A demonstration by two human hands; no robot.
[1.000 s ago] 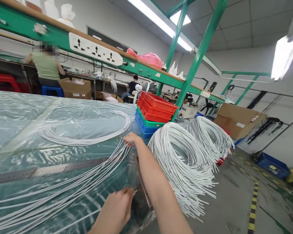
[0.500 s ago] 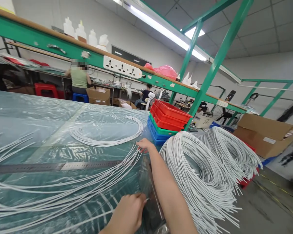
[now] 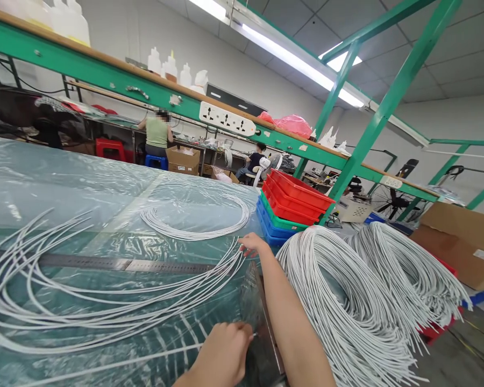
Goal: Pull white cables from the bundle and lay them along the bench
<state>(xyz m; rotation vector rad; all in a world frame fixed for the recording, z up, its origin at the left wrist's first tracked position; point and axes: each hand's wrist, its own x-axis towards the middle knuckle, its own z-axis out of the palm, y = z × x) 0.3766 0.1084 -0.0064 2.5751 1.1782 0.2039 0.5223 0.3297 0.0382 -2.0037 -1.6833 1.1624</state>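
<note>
The right hand (image 3: pixel 251 244) pinches ends of white wires (image 3: pixel 210 282) looped on the bench (image 3: pixel 84 177); the left hand (image 3: pixel 226 348) grips a single wire (image 3: pixel 145 358). Beyond, stacked trays (image 3: pixel 294 201) hide whatever they hold; coiled wires (image 3: pixel 417 274) mostly cover a red bin (image 3: pixel 431 334).

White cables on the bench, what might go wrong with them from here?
The loose bundle at the right hand crosses over itself toward the left, so it could tangle. The curved bundle lying just beyond might get mixed in. The large coil beside the right arm might get bumped.
</note>
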